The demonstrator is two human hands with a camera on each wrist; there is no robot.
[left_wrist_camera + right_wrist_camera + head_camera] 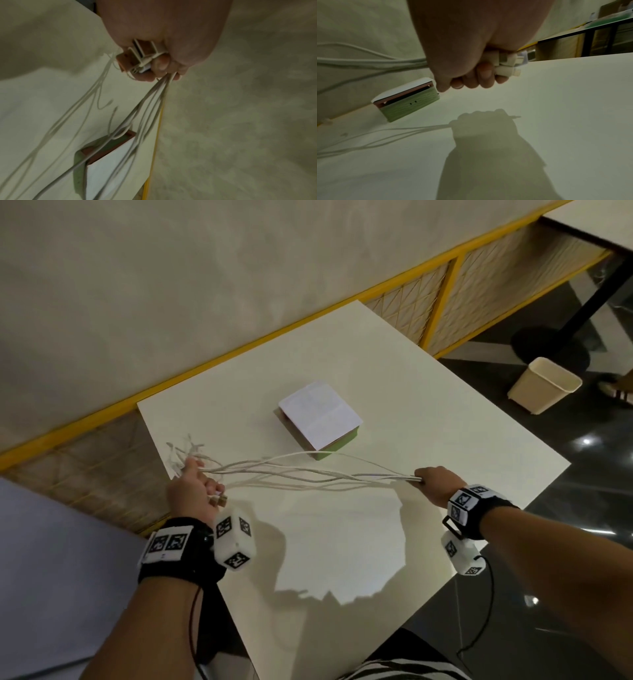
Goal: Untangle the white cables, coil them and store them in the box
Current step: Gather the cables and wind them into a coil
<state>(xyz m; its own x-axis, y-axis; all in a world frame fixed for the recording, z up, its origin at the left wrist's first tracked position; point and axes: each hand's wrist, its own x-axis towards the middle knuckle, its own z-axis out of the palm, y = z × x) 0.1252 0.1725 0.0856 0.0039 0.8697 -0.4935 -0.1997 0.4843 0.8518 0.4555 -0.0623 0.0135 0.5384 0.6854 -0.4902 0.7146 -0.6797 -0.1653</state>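
Note:
Several white cables [308,474] stretch in the air above the white table [428,405], held taut between my two hands. My left hand [195,486] grips one end of the bundle [150,97], along with a small brown clip [132,59] in its curled fingers; loose cable ends stick out past it. My right hand [433,479] is closed round the other end, with white plugs [506,63] poking out of the fist [471,75]. The box [320,417], green with a pink rim and a white lid, sits mid-table beyond the cables [368,63].
A yellow-framed mesh barrier [428,292] runs along the table's far edge. A cream waste bin [544,385] stands on the dark floor to the right, near a black table base [548,347].

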